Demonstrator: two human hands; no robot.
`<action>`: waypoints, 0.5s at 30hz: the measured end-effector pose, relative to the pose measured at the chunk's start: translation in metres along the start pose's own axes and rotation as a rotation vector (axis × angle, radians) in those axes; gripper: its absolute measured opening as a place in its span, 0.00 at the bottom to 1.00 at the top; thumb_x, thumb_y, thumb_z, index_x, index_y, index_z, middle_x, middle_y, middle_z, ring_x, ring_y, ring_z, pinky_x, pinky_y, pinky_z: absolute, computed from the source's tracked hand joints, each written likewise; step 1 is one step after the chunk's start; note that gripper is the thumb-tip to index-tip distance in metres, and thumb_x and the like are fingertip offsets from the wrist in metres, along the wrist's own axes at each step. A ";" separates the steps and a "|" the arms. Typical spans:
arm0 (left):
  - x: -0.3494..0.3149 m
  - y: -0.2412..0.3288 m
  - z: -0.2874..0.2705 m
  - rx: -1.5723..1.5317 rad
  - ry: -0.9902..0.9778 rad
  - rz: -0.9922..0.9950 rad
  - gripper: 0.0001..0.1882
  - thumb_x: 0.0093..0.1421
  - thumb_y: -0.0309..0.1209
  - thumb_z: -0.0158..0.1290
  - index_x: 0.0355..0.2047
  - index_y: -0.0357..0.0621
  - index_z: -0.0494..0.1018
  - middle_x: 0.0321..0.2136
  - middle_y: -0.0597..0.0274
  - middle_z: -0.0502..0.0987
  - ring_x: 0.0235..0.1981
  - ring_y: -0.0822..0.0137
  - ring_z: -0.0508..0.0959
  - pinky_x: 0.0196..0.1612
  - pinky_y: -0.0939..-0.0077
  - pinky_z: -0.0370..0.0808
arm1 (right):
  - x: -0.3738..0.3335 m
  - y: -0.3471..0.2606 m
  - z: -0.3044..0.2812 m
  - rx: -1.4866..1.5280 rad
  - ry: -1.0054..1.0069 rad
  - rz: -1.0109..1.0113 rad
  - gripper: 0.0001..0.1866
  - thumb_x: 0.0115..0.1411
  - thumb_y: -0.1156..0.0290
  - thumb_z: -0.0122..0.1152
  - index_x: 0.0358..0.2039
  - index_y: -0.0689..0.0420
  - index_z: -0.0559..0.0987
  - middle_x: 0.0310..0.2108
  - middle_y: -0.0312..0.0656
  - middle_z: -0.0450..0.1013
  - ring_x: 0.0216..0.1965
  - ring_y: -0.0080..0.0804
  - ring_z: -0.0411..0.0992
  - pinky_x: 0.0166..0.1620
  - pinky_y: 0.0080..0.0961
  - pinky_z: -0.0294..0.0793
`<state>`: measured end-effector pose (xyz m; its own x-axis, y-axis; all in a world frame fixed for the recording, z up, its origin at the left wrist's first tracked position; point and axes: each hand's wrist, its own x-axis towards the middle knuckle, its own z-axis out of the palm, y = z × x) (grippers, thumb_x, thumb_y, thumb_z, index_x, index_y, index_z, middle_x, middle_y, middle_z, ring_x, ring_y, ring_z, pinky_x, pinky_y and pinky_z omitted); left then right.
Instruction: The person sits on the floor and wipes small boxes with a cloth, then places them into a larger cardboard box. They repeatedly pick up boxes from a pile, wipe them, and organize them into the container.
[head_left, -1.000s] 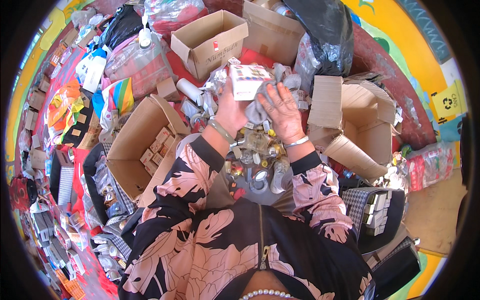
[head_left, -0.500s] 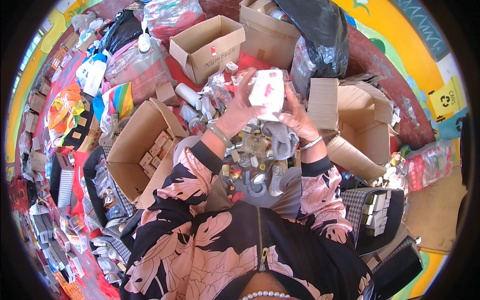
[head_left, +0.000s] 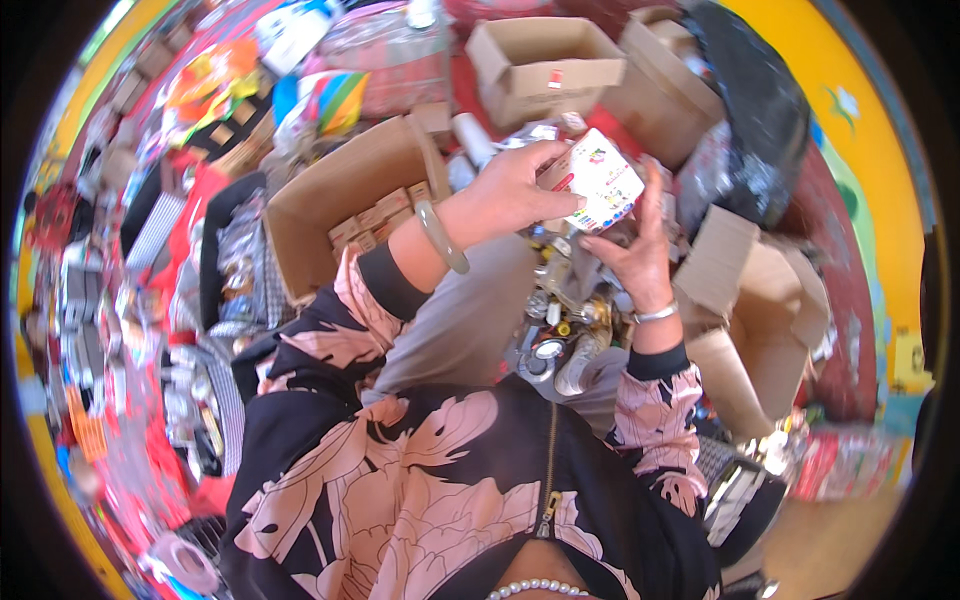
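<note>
In front of me, my left hand [head_left: 520, 188] is closed around one end of a small white cardboard box [head_left: 604, 178] with coloured printing on its face. The box is tilted, its printed face turned up toward me. My right hand [head_left: 642, 255] is at the box's right corner with thumb and fingers apart; whether its fingertips touch the box is hard to tell. Below the hands, between my legs, lies a pile of small odds and ends [head_left: 552, 330], among them round metal and plastic pieces and a greyish glove-like cloth [head_left: 588, 365].
An open carton [head_left: 330, 190] holding several small boxes stands at my left. Another open carton [head_left: 765, 340] is at my right. Farther ahead are an open carton [head_left: 545, 75] and a black plastic bag [head_left: 755, 120]. Bags and clutter cover the floor at left.
The view has turned, so the surroundings sit farther right. The box has been turned and tilted, showing a differently printed face. The right hand's grip on it has loosened.
</note>
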<state>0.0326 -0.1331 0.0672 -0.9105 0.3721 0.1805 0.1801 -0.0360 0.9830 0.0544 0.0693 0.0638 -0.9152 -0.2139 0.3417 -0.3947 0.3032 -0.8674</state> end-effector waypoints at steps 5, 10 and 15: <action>-0.049 0.012 -0.118 0.380 0.262 -0.065 0.25 0.54 0.31 0.57 0.52 0.38 0.66 0.34 0.71 0.71 0.35 0.81 0.69 0.37 0.86 0.67 | -0.003 0.002 0.005 0.226 -0.067 0.181 0.51 0.42 0.87 0.63 0.65 0.53 0.48 0.55 0.47 0.64 0.49 0.29 0.67 0.43 0.20 0.72; -0.108 -0.045 -0.199 0.517 0.522 -0.163 0.28 0.46 0.37 0.59 0.46 0.36 0.70 0.34 0.54 0.76 0.34 0.67 0.74 0.41 0.73 0.70 | -0.011 0.041 -0.011 0.059 0.000 0.209 0.38 0.49 0.83 0.56 0.62 0.57 0.56 0.49 0.45 0.70 0.48 0.26 0.67 0.51 0.20 0.63; -0.134 -0.120 -0.225 0.760 0.475 -0.536 0.30 0.45 0.37 0.60 0.47 0.34 0.69 0.39 0.47 0.76 0.41 0.56 0.75 0.46 0.68 0.70 | -0.022 0.081 -0.022 0.016 0.016 0.445 0.30 0.56 0.78 0.53 0.60 0.60 0.59 0.41 0.42 0.74 0.41 0.23 0.69 0.48 0.18 0.65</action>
<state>0.0497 -0.3872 -0.0675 -0.9632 -0.2425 -0.1160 -0.2541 0.6806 0.6871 0.0404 0.1189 -0.0058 -0.9968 -0.0514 -0.0605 0.0389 0.3476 -0.9368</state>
